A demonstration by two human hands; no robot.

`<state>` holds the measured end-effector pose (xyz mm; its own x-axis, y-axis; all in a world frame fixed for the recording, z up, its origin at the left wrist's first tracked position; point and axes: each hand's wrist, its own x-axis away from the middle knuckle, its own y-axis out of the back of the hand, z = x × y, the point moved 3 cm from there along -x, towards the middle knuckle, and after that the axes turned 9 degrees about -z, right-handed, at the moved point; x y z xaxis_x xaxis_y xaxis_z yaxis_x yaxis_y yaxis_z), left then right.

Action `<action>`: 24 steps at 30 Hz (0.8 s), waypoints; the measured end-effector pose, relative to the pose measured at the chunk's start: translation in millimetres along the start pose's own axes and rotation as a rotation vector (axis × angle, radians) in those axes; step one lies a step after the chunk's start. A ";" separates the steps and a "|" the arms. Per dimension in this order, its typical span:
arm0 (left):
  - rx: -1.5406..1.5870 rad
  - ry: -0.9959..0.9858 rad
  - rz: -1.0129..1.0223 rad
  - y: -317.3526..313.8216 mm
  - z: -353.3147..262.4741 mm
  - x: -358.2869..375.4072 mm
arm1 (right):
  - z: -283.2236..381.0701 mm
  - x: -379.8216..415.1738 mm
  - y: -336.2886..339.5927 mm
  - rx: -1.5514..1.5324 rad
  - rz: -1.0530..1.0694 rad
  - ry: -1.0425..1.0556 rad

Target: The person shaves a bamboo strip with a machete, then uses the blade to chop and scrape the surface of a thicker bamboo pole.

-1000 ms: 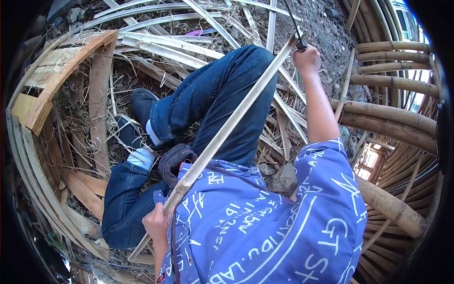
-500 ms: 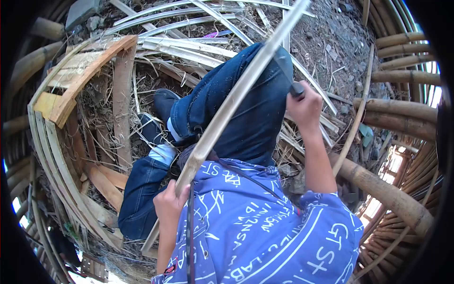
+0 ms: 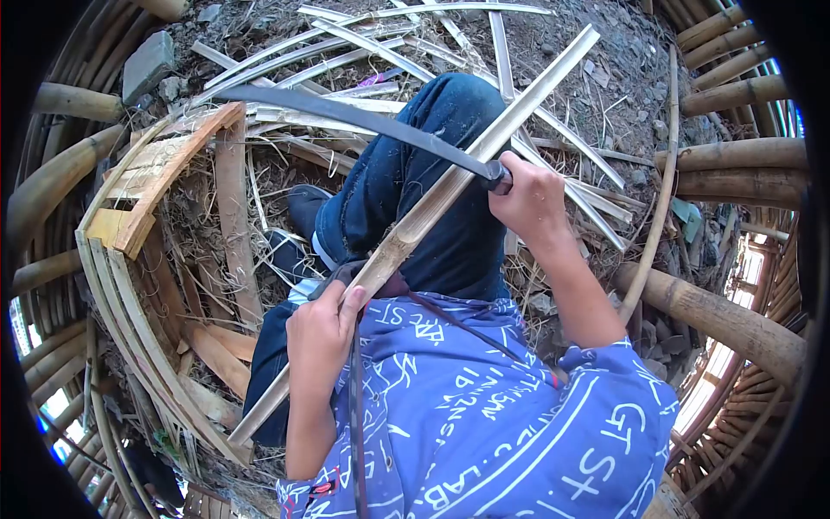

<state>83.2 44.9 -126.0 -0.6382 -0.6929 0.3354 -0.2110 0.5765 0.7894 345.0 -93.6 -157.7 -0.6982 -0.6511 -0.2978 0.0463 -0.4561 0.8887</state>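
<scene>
left hand point(image 3: 318, 333): fingers wrapped round the bamboo strip point(image 3: 450, 186), low on its length | right hand point(image 3: 526, 201): fist tight on the knife point(image 3: 346, 114) handle, beside the strip's middle | blade crosses over the strip toward the wooden frame point(image 3: 164, 169) | strip slants across the raised knee point(image 3: 454, 108) | split slats point(image 3: 346, 39) beyond the knee

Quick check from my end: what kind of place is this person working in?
Most likely an outdoor bamboo workshop yard: bare dirt ground strewn with split bamboo strips, whole bamboo poles stacked around, and a long blade laid against a bamboo slat.
</scene>
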 end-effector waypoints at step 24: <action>0.068 -0.051 -0.184 -23.1 -3.5 -4.8 | -16.1 -13.1 -6.1 0.036 -0.054 0.074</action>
<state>93.8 33.4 -144.0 -0.6204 -0.7675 0.1611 -0.3757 0.4712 0.7980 365.4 -92.1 -164.9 -0.6444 -0.6696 -0.3693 -0.0165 -0.4707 0.8821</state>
